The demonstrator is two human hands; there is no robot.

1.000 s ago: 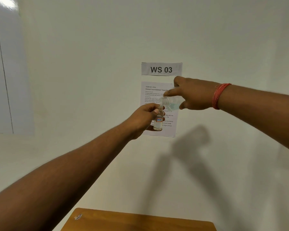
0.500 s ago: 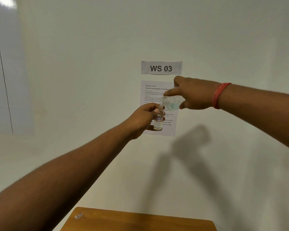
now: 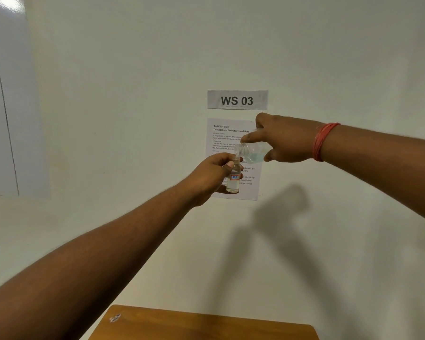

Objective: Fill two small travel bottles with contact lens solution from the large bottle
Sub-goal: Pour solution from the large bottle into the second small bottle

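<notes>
My left hand [image 3: 212, 176] grips a small clear travel bottle [image 3: 233, 182] upright, held up in the air in front of the wall; the bottle has a red and blue label and clear liquid inside. My right hand [image 3: 284, 141] holds the large clear bottle [image 3: 252, 152] tipped on its side, with pale blue liquid in it. The large bottle's threaded open mouth points left and down, right over the small bottle's neck. A red thread band circles my right wrist. The second travel bottle and the caps are out of view.
A wooden table [image 3: 206, 325] shows only its far edge at the bottom. On the white wall behind the hands hang a "WS 03" sign [image 3: 237, 99] and a printed task sheet [image 3: 225, 133]. A glossy panel [image 3: 0, 106] stands at the left.
Both hands and bottles have held almost the same pose, the large bottle staying tipped over the small one. The view has shifted very slightly.
</notes>
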